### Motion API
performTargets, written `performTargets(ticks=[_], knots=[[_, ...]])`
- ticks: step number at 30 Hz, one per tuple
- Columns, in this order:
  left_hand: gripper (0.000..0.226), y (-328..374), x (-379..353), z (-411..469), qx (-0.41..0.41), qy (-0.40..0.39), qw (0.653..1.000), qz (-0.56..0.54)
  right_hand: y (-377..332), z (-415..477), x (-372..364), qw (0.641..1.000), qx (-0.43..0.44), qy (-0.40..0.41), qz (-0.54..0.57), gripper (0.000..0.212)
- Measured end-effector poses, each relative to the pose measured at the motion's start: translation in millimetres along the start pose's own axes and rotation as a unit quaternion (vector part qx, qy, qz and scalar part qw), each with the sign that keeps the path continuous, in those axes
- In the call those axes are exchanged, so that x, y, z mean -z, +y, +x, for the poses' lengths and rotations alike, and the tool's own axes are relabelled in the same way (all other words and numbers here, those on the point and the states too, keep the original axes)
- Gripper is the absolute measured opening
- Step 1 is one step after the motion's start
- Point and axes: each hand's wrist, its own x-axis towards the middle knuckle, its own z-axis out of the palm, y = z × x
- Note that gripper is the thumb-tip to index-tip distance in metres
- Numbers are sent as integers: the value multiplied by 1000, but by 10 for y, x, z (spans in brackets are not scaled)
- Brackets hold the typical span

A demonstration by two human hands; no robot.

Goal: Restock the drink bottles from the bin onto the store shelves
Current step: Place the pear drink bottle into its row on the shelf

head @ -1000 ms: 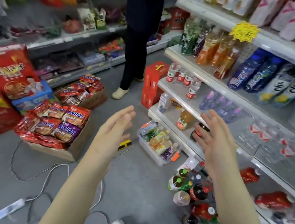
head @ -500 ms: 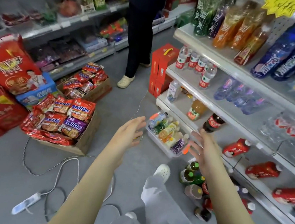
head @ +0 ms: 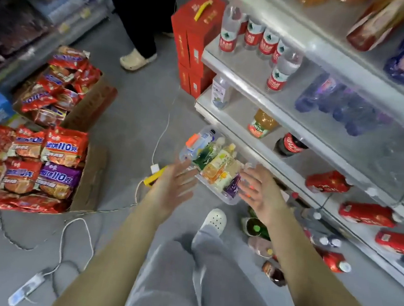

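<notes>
Bin (head: 227, 202) between left hand (head: 172, 187), right hand (head: 262, 195); grips spread, empty; floor bottles (head: 256, 228) just beside.

I see the bin (head: 225, 201) on the floor ahead of me, just beside the foot of the shelves (head: 246, 64) on my right, with drink bottles (head: 219, 165) lying in it. My left hand (head: 174, 190) hovers at its left side and my right hand (head: 259, 194) over its near right corner. Loose bottles (head: 255, 228) stand on the floor nearer me, by the shelves. Cartons of snack packs (head: 89, 180) sit well off to the left.
</notes>
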Motion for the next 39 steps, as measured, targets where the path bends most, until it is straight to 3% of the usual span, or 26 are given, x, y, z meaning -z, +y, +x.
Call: performTargets(ticks=[7, 12, 17, 19, 23, 29, 34, 37, 39], knots=[[26, -605, 356, 1673, 80, 65, 995, -11, 532, 1765, -7, 995, -72, 59, 22, 42], [18, -975, 452, 2639, 138, 66, 988, -6, 896, 2855, -64, 991, -105, 81, 15, 48], [39, -1050, 408, 3444, 162, 27, 985, 60, 992, 3663, -95, 991, -103, 82, -37, 32], [41, -1065, 398, 3685, 154, 23, 984, 81, 1013, 3927, -95, 990, -99, 87, -56, 41], [46, -1112, 405, 4040, 151, -12, 981, 117, 1125, 4335, -76, 982, -107, 108, -111, 47], [49, -1120, 390, 4309, 184, -14, 972, 148, 1358, 4676, -85, 978, -122, 118, -121, 78], [75, -1165, 531, 4315, 177, -19, 973, 145, 1475, 4839, -161, 975, -152, 106, -122, 95], [78, -1177, 580, 4328, 170, -22, 973, 154, 1446, 4900, -171, 965, -151, 137, -165, 92], [66, -1187, 561, 4366, 173, -19, 970, 171, 1390, 4888, -161, 959, -158, 140, -189, 84]])
